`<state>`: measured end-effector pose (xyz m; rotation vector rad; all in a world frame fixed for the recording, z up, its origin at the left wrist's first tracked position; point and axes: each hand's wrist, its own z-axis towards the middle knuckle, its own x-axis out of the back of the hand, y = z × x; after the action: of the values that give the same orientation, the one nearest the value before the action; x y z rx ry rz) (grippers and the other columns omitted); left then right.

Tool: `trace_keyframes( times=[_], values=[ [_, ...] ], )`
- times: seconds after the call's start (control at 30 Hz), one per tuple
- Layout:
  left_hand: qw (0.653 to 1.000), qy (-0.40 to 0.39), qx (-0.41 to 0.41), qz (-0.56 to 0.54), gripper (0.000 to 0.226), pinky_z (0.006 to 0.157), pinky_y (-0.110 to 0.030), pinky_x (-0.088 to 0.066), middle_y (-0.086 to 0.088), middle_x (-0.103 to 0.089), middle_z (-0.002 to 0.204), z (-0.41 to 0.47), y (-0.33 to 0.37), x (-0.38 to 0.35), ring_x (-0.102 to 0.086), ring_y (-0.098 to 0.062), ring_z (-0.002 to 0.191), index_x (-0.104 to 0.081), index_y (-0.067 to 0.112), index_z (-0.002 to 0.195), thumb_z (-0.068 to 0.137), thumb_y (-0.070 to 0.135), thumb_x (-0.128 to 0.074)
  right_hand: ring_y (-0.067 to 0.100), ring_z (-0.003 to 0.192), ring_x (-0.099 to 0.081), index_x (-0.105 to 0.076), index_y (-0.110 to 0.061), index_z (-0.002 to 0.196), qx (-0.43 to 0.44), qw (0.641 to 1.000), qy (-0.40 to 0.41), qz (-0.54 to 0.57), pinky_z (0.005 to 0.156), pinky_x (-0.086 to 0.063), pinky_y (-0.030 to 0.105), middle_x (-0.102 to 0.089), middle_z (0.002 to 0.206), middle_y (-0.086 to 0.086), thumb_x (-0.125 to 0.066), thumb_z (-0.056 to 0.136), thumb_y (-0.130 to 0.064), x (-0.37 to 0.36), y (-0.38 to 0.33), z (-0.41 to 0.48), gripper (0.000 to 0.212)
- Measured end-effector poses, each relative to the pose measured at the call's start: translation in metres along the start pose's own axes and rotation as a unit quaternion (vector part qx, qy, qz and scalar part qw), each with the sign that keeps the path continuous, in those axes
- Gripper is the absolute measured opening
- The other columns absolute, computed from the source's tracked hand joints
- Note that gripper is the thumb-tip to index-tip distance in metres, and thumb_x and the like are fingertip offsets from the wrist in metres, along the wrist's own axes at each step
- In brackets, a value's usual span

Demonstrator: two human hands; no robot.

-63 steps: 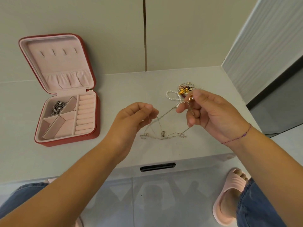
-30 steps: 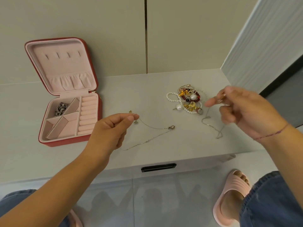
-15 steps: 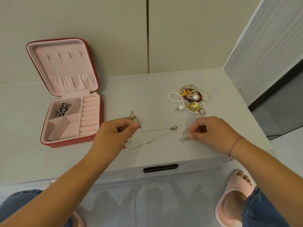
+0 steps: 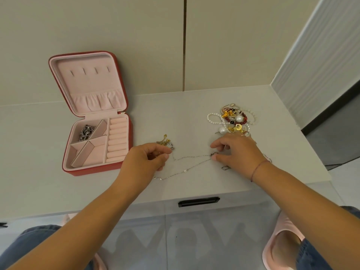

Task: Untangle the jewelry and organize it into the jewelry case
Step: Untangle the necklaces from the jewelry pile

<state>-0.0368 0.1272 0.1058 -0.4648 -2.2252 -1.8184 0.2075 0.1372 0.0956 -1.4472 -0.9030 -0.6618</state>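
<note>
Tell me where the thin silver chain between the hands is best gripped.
At its ends, from above with a light pinch: the thin silver chain lies slack and flat on the tabletop. The left hand and right hand pinch there.

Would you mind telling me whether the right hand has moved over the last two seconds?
Yes: the right hand has dropped from beside the jewelry pile to the tabletop just in front of it, pinching the thin chain.

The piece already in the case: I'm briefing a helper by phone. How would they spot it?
Left on the table stands an open red jewelry case. In its tray's far-left compartment lies a dark silver cluster, the only jewelry inside; the colourful pile and thin chain lie outside it.
</note>
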Motion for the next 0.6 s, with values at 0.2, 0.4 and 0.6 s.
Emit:
trace_keyframes(
  times=[0.2,0.4,0.6],
  values=[
    [0.999,-0.001,-0.036,0.021,0.027,0.073,-0.022,-0.053,0.001,-0.070,0.075,0.011,0.004,0.008,-0.061,-0.009,0.064,-0.071,0.029,0.086,0.085,0.002,-0.067,0.015,0.084,-0.056,-0.067,-0.025,0.080,-0.006,1.000,0.022,-0.018,0.089,-0.044,0.041,-0.060,0.084,-0.006,-0.069,0.082,-0.020,-0.008,-0.004,-0.006,0.006],
    [0.997,0.022,-0.070,0.030,0.026,0.075,-0.022,-0.052,-0.003,-0.072,0.081,0.045,0.025,0.016,-0.063,-0.006,0.067,-0.068,0.026,0.085,0.083,-0.001,-0.067,0.011,0.079,-0.054,-0.065,-0.026,0.080,-0.035,0.999,0.028,0.004,0.083,-0.046,0.033,-0.059,0.079,-0.010,-0.068,0.083,-0.020,-0.008,-0.001,-0.017,0.007],
    [0.980,0.016,-0.146,0.137,0.017,0.069,-0.008,-0.045,-0.003,-0.072,0.091,0.106,0.063,-0.006,-0.066,-0.012,0.081,-0.072,0.012,0.102,0.086,0.007,-0.068,0.002,0.066,-0.053,-0.067,-0.022,0.079,-0.086,0.991,0.085,0.065,0.069,-0.045,0.018,-0.060,0.070,-0.012,-0.069,0.083,-0.019,-0.016,-0.005,-0.013,0.005]
  ],
)
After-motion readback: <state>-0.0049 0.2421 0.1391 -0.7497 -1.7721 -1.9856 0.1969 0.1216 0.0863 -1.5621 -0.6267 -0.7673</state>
